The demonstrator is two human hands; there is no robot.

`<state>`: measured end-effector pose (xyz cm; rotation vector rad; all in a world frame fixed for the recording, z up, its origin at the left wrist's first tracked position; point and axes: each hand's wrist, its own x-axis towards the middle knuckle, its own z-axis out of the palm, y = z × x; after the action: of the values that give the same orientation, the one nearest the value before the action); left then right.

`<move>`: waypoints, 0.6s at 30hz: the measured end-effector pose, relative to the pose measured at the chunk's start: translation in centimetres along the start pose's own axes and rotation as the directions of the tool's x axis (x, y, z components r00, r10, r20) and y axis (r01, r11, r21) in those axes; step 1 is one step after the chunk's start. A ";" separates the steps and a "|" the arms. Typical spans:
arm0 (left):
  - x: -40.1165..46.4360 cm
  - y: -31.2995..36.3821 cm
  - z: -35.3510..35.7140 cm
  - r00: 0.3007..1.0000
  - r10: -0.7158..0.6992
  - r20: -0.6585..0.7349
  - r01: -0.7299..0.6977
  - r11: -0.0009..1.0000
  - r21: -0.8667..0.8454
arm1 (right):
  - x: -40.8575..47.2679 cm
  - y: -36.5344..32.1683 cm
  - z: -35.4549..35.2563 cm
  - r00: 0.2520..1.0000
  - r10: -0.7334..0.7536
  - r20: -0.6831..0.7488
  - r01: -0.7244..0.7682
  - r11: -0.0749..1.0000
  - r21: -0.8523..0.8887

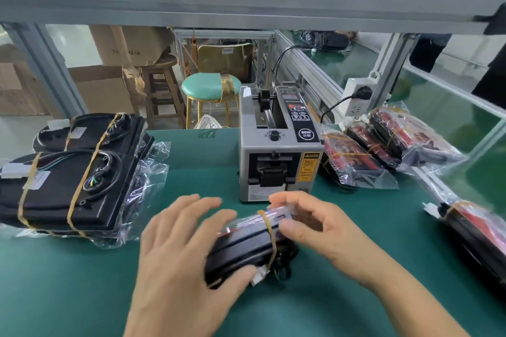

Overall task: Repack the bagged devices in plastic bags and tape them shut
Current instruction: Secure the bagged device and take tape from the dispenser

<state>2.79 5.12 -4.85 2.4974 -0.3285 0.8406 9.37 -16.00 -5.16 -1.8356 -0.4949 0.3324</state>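
We logged one black device (246, 249) in front of the tape dispenser (276, 161) on the bench (82, 282). Our left hand (178, 249) lay flat on it, fingers straight. Our right hand (309, 224) had its grip pinched on the device's plastic bag (279, 212).

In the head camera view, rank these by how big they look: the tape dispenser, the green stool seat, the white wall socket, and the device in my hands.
1. Tape dispenser, though the device in hand looks close to it and sits nearer the camera, so that order is unsure.
2. Green stool seat.
3. White socket.
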 end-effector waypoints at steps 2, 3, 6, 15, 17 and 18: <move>0.9 1.5 0.7 0.990 0.091 0.105 -0.093 0.996 0.015 | 0.1 -0.3 -0.4 1.000 -0.007 -0.001 0.007 0.997 0.073; 1.1 1.9 0.8 0.982 0.103 0.157 -0.105 0.994 0.005 | 0.2 -0.4 -0.6 1.000 -0.014 -0.012 0.015 0.997 0.077; 1.5 2.2 0.6 0.966 0.077 0.248 -0.062 0.996 -0.067 | 1.1 -0.5 -1.1 0.999 -0.012 -0.053 0.019 0.991 0.132; 1.4 0.1 -2.0 0.959 0.032 0.282 0.013 0.988 -0.155 | 2.9 -0.5 -0.7 1.000 -0.007 -0.011 0.009 0.977 0.213; 1.5 0.1 -2.0 0.933 0.073 0.353 -0.029 0.991 -0.129 | 3.6 -0.5 0.9 0.996 0.083 -0.010 -0.079 0.973 0.218; 1.5 0.1 -1.8 0.918 0.096 0.386 -0.059 0.993 -0.107 | 3.9 -0.4 1.6 0.989 0.151 -0.006 -0.146 0.962 0.231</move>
<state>3.06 5.88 -2.61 2.5647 -0.5898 0.3352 11.95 -12.67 -5.24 -1.6511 -0.2889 0.4503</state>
